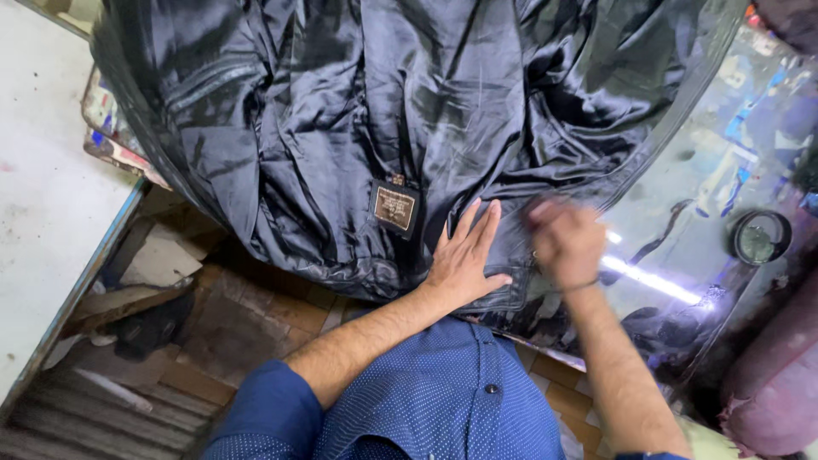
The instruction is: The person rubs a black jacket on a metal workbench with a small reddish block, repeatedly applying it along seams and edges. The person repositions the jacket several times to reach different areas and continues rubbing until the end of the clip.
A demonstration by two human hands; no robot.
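Observation:
A dark shiny jacket (383, 111) lies spread inside out over a worktable, its satin lining up. A brown rectangular label (394, 207) is sewn near the collar. My left hand (464, 255) lies flat on the lining just right of the label, fingers together, pressing the cloth down. My right hand (564, 243) is blurred with motion beside it, fingers curled over the collar edge; whether it grips anything small I cannot tell.
The table top (724, 170) is covered in glossy, colourful sheeting. A round lidded tin (761, 238) sits at the right. A white bench (43, 187) stands at the left. Cardboard scraps (158, 260) lie on the tiled floor (247, 324) below. A pinkish cushion (780, 383) is bottom right.

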